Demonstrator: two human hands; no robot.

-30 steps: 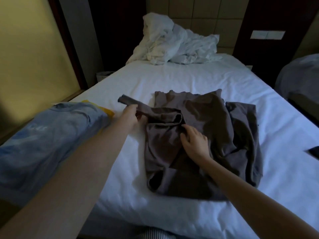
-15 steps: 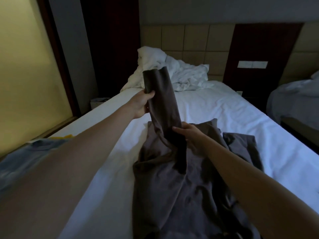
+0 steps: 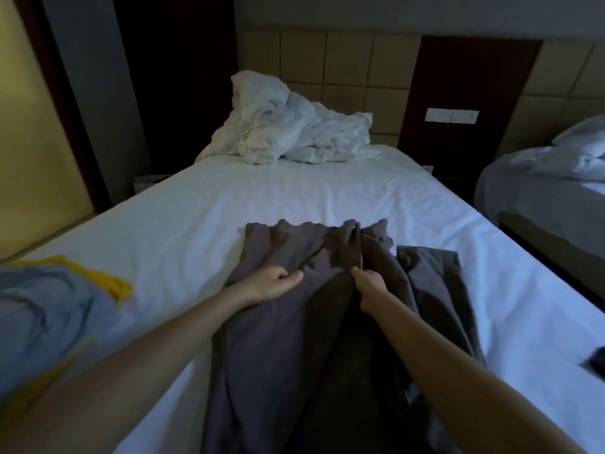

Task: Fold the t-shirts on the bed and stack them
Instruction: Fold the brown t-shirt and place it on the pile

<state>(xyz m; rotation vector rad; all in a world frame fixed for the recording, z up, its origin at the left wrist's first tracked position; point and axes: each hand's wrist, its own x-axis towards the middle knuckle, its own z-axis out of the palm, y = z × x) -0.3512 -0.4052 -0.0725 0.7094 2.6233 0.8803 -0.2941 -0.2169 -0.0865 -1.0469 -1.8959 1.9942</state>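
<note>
A dark grey t-shirt [image 3: 288, 339] lies lengthwise on the white bed [image 3: 203, 224], its far edge rumpled. My left hand [image 3: 271, 285] rests on its left half with the fingers curled into the cloth. My right hand [image 3: 370, 290] pinches a raised fold near the shirt's middle. A second flap of the same grey cloth [image 3: 432, 273] spreads to the right. At the left edge of the bed sits a light blue t-shirt [image 3: 42, 322] on top of a yellow one [image 3: 108, 283].
Crumpled white bedding [image 3: 288, 132] is piled at the head of the bed by the padded headboard. A second bed [image 3: 550, 191] stands to the right across a narrow gap. A dark object [image 3: 597, 360] lies at the right edge of the bed.
My left hand has lowered the lifted sleeve onto the shirt. Both hands now sit close together on the cloth, which lies flatter and stretched out.
</note>
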